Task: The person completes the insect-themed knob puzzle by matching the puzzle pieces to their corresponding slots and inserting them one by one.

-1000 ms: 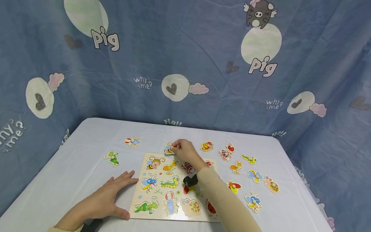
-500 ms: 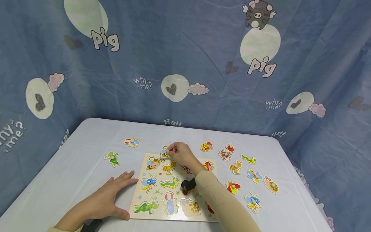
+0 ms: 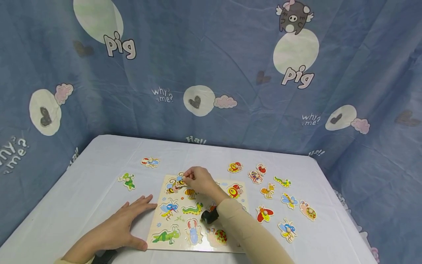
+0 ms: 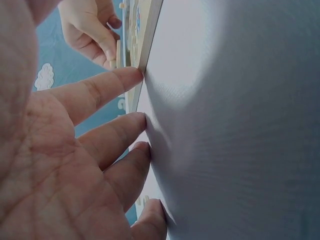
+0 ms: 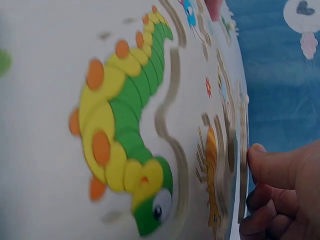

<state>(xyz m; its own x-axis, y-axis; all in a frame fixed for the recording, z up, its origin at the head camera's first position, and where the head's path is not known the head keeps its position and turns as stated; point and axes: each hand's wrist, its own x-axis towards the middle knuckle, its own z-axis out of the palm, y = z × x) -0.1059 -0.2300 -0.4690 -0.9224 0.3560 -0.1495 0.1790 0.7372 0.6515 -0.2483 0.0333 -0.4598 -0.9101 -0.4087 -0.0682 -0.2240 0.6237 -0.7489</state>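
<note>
Over the far left corner of the puzzle board, the right hand pinches a bee piece (its fingers partly cover it). The left hand, fingers spread and gripping nothing, touches the board's left edge. Right of the board, a dragonfly piece lies on the white surface.
</note>
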